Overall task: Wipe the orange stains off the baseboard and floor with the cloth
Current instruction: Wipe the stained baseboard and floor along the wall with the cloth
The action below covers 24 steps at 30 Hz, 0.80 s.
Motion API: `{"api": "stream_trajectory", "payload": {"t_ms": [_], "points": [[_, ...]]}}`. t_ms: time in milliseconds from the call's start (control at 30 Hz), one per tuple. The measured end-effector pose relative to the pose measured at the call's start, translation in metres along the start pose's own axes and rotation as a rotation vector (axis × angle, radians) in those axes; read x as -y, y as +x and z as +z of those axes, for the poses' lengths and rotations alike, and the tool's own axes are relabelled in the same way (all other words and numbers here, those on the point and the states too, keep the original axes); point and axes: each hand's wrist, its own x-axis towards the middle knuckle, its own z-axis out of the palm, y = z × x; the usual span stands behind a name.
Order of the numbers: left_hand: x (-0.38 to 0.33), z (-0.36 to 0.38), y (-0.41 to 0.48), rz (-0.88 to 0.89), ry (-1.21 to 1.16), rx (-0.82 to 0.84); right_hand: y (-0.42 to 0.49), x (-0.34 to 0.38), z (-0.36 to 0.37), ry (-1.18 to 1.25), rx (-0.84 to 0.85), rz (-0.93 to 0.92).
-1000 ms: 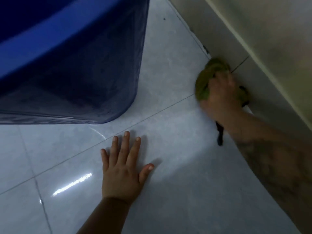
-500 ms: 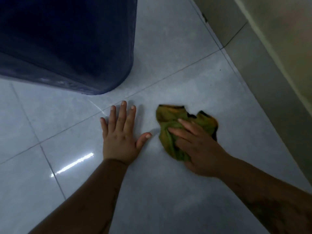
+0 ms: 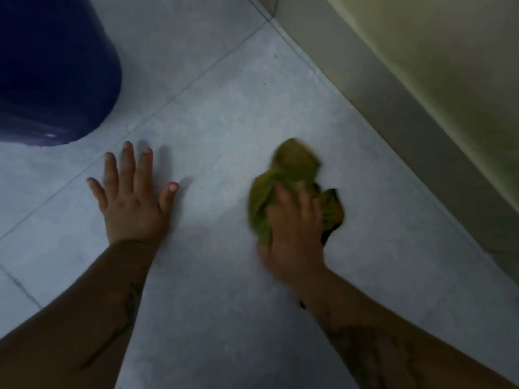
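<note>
A crumpled green cloth (image 3: 283, 175) lies on the pale grey tiled floor (image 3: 219, 127), a little left of the grey baseboard (image 3: 393, 108). My right hand (image 3: 295, 228) presses down on the cloth's near part, fingers curled over it; the hand and cloth are blurred. My left hand (image 3: 132, 197) rests flat on the floor to the left, fingers spread, holding nothing. No orange stain shows on the visible floor or baseboard.
A large dark blue container (image 3: 53, 68) stands on the floor at the upper left. A cream wall (image 3: 449, 66) rises above the baseboard on the right. Grout lines cross the tiles.
My right hand carried the cloth from the baseboard to the floor beside my left hand, then back right toward the baseboard. The left hand stayed planted.
</note>
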Motion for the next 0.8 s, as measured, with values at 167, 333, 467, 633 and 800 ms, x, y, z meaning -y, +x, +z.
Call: {"api": "stream_trajectory", "payload": {"t_ms": [167,333,467,633,800], "points": [[-0.03,0.004,-0.014,0.095,-0.074,-0.001,-0.132,-0.038,0.0,0.073,0.179,-0.394],[-0.096,0.037,-0.04,0.322,-0.021,0.019,-0.181,-0.126,-0.024,0.018,0.039,0.333],[-0.094,0.042,-0.04,0.32,0.016,-0.001,-0.089,-0.145,-0.032,-0.05,-0.13,0.893],[-0.098,0.041,-0.04,0.323,0.016,0.012,-0.023,-0.055,-0.01,-0.054,-0.127,0.583],[-0.097,0.039,-0.04,0.324,0.012,0.025,-0.129,0.01,0.013,0.054,-0.015,0.03]]}}
